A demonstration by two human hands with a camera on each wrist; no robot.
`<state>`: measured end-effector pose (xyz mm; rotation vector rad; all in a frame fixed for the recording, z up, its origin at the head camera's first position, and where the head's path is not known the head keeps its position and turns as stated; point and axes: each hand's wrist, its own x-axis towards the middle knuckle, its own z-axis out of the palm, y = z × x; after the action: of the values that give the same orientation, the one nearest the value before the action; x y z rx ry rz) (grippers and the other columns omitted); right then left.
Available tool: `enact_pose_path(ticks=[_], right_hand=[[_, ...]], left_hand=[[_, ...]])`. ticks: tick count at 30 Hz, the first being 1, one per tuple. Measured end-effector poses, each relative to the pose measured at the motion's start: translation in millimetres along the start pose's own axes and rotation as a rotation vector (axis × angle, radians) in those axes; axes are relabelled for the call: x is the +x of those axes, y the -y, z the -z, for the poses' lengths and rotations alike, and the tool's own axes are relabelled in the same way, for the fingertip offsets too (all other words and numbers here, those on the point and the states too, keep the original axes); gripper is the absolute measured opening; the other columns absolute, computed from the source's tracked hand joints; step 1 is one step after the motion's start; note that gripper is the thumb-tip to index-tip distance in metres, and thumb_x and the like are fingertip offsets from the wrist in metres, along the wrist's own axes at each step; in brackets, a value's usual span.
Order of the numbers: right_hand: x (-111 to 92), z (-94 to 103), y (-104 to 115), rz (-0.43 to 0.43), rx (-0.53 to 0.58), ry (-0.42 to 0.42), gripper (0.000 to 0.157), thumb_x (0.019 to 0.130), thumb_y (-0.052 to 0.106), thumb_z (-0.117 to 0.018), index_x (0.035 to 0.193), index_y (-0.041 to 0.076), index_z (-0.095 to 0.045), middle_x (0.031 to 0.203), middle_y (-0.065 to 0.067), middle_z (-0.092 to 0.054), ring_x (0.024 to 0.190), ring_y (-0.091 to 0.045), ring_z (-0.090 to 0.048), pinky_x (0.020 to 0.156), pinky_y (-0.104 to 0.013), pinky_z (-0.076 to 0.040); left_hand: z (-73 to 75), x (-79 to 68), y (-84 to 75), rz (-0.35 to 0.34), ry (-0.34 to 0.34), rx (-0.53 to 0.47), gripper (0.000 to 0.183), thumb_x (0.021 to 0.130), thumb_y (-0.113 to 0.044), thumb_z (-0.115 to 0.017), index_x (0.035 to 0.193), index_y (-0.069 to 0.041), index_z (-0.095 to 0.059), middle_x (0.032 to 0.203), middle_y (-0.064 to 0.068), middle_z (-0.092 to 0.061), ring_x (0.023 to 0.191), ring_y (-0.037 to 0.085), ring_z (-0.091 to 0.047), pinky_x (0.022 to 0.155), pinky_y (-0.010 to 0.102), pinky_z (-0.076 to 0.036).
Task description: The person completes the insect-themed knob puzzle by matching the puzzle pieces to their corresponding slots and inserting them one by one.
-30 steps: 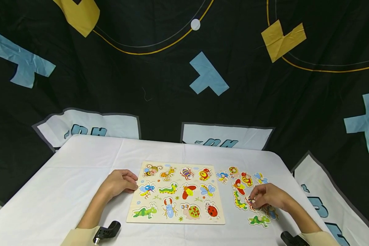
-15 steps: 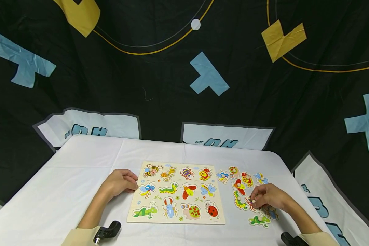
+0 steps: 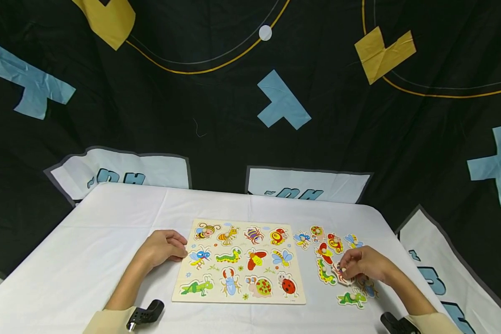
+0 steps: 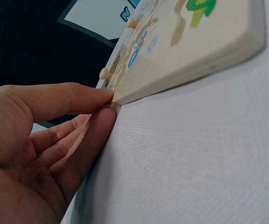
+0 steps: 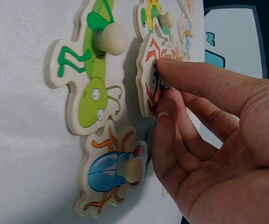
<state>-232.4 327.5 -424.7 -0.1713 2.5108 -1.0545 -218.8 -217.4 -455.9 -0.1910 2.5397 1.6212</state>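
Observation:
At its left edge, the wooden insect puzzle board (image 3: 213, 299) is pinched between the thumb and index finger of my left hand (image 3: 163, 246). In the left wrist view, wooden knobs rise from the far part of the board (image 4: 190, 56). To the right of the board, my right hand (image 3: 368, 265) pinches a spider puzzle piece (image 5: 147, 86), its thumb and fingers hiding the knob. The piece is tilted in the right wrist view. Close by lie a green grasshopper piece (image 5: 93, 95) and a blue beetle piece (image 5: 104, 172).
More loose knobbed pieces lie beyond the right hand, among them a caterpillar (image 3: 325, 272), a red firefly (image 3: 324, 254), a snail (image 3: 317, 233) and a dragonfly (image 3: 353, 241). A white cloth covers the table (image 3: 108, 218); a black patterned curtain (image 3: 217, 130) hangs behind.
My right hand has risen slightly, and the spider piece has shifted a little with it. The left hand and the board have stayed in place.

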Motion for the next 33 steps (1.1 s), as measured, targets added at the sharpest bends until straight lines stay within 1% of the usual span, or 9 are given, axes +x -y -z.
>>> enact_pose_path(ticks=[3,9,15,20,24,27,31,33], right_hand=[[2.0,0.2,2.2,0.003,-0.006,-0.016,0.023,0.08,0.013,-0.081,0.096,0.002,-0.07,0.081,-0.003,-0.066,0.073,-0.019,-0.057,0.061,-0.031,-0.047],[5.9,-0.6,10.0,0.021,0.014,-0.029,0.024,0.08,0.012,-0.081,0.098,0.001,-0.071,0.078,-0.003,-0.063,0.071,-0.019,-0.058,0.061,-0.032,-0.05],[10.3,-2.2,19.8,0.025,0.021,-0.045,0.024,0.077,0.01,-0.081,0.097,0.002,-0.072,0.084,-0.004,-0.067,0.072,-0.019,-0.06,0.063,-0.033,-0.052],[15.7,-5.5,27.0,-0.024,-0.002,-0.087,0.022,0.076,0.012,-0.081,0.095,0.007,-0.073,0.089,-0.005,-0.068,0.075,-0.02,-0.059,0.065,-0.033,-0.05],[21.4,-8.0,32.2,-0.053,-0.021,-0.091,0.022,0.076,0.015,-0.081,0.096,0.01,-0.074,0.088,-0.004,-0.067,0.075,-0.021,-0.058,0.063,-0.032,-0.047],[25.4,-9.6,36.5,-0.036,-0.019,-0.081,0.023,0.076,0.015,-0.081,0.098,0.01,-0.074,0.082,-0.003,-0.065,0.071,-0.02,-0.056,0.059,-0.032,-0.043],[31.0,-13.1,42.9,-0.01,-0.004,-0.084,0.023,0.076,0.013,-0.082,0.097,0.008,-0.074,0.079,-0.003,-0.065,0.07,-0.02,-0.056,0.059,-0.032,-0.045],[34.1,-15.0,46.1,0.001,0.002,-0.089,0.022,0.076,0.012,-0.082,0.096,0.007,-0.074,0.079,-0.002,-0.066,0.07,-0.02,-0.057,0.062,-0.032,-0.047]], left_hand=[[0.3,-0.3,0.5,0.005,-0.002,0.005,0.034,0.073,0.002,-0.082,0.103,0.007,-0.065,0.075,0.006,-0.069,0.066,0.016,-0.067,0.062,0.031,-0.06],[0.5,-1.1,0.3,0.004,-0.006,0.013,0.034,0.074,0.001,-0.081,0.103,0.006,-0.065,0.076,0.006,-0.07,0.067,0.016,-0.067,0.062,0.031,-0.06],[0.0,-1.7,0.0,0.004,-0.007,0.017,0.034,0.074,0.001,-0.081,0.103,0.006,-0.065,0.076,0.007,-0.069,0.067,0.016,-0.066,0.062,0.031,-0.06],[0.1,-2.6,-0.3,0.005,-0.005,0.012,0.033,0.074,0.001,-0.081,0.103,0.006,-0.065,0.076,0.007,-0.069,0.066,0.016,-0.066,0.062,0.031,-0.06],[-0.1,-2.9,-0.6,0.005,-0.001,0.009,0.033,0.075,0.001,-0.081,0.103,0.006,-0.065,0.076,0.007,-0.069,0.067,0.017,-0.066,0.062,0.031,-0.06],[-0.4,-2.8,-1.0,0.007,-0.002,0.01,0.033,0.075,0.002,-0.081,0.103,0.006,-0.065,0.077,0.007,-0.069,0.067,0.017,-0.066,0.063,0.031,-0.06],[-0.9,-2.8,-2.4,0.019,-0.008,0.018,0.032,0.075,0.001,-0.081,0.104,0.005,-0.065,0.078,0.008,-0.069,0.068,0.017,-0.066,0.063,0.031,-0.06],[-0.9,-2.6,-3.0,0.02,-0.01,0.023,0.032,0.076,0.001,-0.081,0.104,0.005,-0.065,0.078,0.008,-0.069,0.068,0.017,-0.066,0.063,0.031,-0.06]])
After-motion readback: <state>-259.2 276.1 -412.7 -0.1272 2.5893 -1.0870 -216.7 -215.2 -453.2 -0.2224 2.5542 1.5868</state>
